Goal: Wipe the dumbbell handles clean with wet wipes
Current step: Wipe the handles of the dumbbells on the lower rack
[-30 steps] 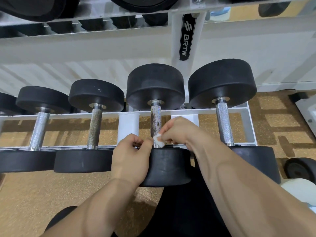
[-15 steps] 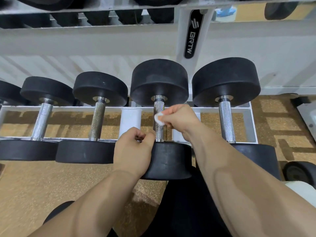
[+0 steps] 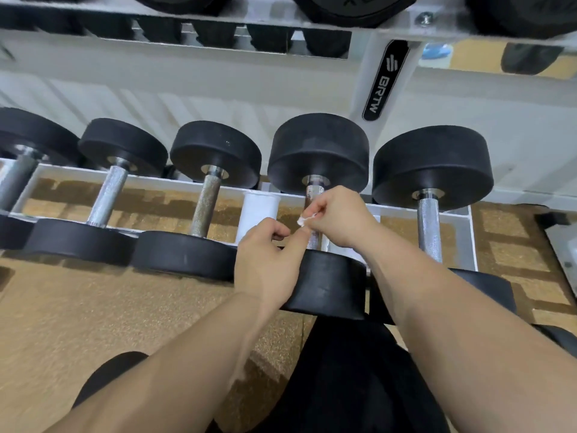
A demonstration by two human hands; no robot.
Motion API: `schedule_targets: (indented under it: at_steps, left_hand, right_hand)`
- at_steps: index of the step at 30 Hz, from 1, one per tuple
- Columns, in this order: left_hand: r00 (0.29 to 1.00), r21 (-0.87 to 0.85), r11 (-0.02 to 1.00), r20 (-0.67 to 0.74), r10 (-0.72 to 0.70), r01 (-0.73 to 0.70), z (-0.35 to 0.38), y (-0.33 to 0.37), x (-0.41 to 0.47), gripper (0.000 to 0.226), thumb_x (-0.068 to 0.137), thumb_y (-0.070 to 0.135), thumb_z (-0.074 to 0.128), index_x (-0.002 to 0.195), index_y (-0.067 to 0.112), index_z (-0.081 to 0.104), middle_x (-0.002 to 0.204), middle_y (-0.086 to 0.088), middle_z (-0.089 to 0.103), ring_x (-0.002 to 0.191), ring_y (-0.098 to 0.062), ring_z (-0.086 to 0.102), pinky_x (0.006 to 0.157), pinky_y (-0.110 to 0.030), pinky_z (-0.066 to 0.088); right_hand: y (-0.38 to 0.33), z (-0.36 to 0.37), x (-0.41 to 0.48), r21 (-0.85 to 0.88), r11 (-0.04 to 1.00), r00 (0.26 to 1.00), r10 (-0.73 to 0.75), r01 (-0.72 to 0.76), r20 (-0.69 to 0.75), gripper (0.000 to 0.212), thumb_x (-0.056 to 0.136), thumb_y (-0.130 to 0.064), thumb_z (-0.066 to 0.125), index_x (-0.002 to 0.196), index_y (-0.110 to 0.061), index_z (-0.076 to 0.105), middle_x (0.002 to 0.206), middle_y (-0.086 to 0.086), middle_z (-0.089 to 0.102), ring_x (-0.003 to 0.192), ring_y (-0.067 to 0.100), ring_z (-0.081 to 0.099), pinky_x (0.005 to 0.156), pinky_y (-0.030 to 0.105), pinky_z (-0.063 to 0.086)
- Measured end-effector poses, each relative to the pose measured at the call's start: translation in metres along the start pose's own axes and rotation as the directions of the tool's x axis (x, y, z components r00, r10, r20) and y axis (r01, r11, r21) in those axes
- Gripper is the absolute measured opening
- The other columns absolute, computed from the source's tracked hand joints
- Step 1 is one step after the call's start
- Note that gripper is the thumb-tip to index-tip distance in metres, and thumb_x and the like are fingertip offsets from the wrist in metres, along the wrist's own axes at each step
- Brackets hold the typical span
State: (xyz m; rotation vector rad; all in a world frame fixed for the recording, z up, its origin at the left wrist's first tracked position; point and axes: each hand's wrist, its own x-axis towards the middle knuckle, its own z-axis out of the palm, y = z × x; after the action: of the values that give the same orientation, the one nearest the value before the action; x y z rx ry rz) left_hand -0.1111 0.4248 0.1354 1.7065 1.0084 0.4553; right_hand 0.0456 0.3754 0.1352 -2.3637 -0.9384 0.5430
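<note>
Right hand (image 3: 338,218), fingers (image 3: 319,211) around wet wipe (image 3: 303,220)

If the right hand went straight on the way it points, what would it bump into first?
Most likely the dumbbell handle just ahead. The right hand pinches the wipe right beside it, though depth is hard to judge.

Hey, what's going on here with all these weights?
A person is cleaning dumbbells on a white rack. Their right hand pinches a small white wipe against the knurled handle of the dumbbell second from the right in this row. The left hand is curled over the rim of that dumbbell's near head, apparently steadying it. The other dumbbells lie untouched on either side.
</note>
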Motion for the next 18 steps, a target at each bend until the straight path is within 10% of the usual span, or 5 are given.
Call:
schedule_targets:
  at_steps: [4,10,18]
  left_hand:
    - [0.997,-0.088,0.995,0.05,0.061,-0.056,-0.014,-0.001,-0.004,0.031,0.078,0.056,0.068,0.085,0.026,0.063,0.095,0.011,0.064,0.089,-0.002,0.055,0.073,-0.013,0.036]
    - [0.899,0.31,0.892,-0.185,0.396,-0.329,-0.094,-0.012,0.012,0.019,0.088,0.041,0.06,0.094,0.024,0.065,0.095,0.008,0.064,0.097,-0.019,0.058,0.089,-0.035,0.047]
    - [0.971,0.43,0.901,-0.234,0.044,0.063,-0.14,-0.053,0.07,0.051,0.074,0.066,0.041,0.092,0.025,0.065,0.1,-0.001,0.067,0.101,-0.029,0.059,0.088,-0.043,0.049]
  right_hand:
    - [-0.017,-0.011,-0.009,-0.193,0.974,0.964,-0.064,0.117,0.259,0.006,0.078,-0.016,0.075,0.076,-0.022,0.076,0.062,-0.014,0.061,0.059,0.003,0.054,0.052,0.013,0.037]
    - [-0.05,0.009,0.002,0.432,0.896,0.995,-0.101,0.097,-0.015,0.004,0.081,-0.014,0.079,0.081,-0.017,0.078,0.055,-0.014,0.053,0.052,0.001,0.043,0.054,0.014,0.036]
    - [-0.094,0.044,0.029,0.442,0.893,0.993,-0.116,0.088,0.036,0.002,0.086,-0.022,0.075,0.086,-0.024,0.076,0.088,-0.005,0.069,0.078,0.007,0.062,0.07,0.028,0.056]
